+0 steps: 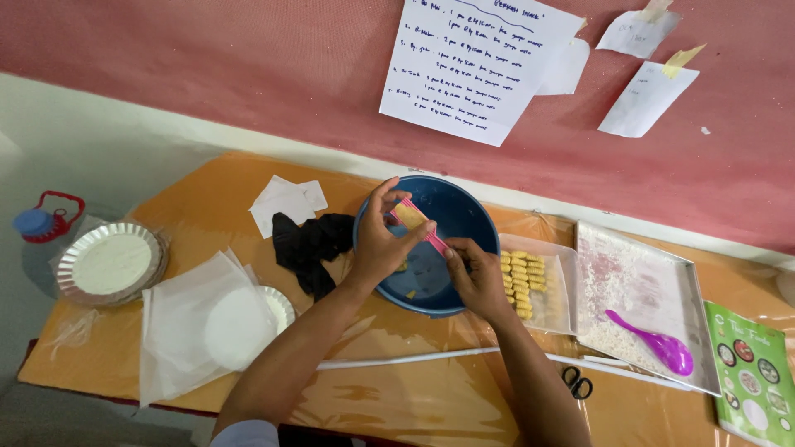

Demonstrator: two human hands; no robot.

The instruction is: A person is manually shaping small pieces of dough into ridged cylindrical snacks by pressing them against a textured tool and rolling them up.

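Over the blue bowl (pixel 447 217), the left hand (pixel 379 245) pinches a tan wafer biscuit (pixel 408 215) in its pink wrapper (pixel 432 238), while the right hand (pixel 476 277) grips the wrapper's lower end. Peeling looks safest slowly, keeping the biscuit above the bowl so crumbs fall inside.

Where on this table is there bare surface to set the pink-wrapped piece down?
Bare table lies along the near edge, between the white rod and your forearms. A smaller patch sits left of the black cloth, behind the plastic sheets. Crowded: right side, with biscuit tray, metal tray, scissors.
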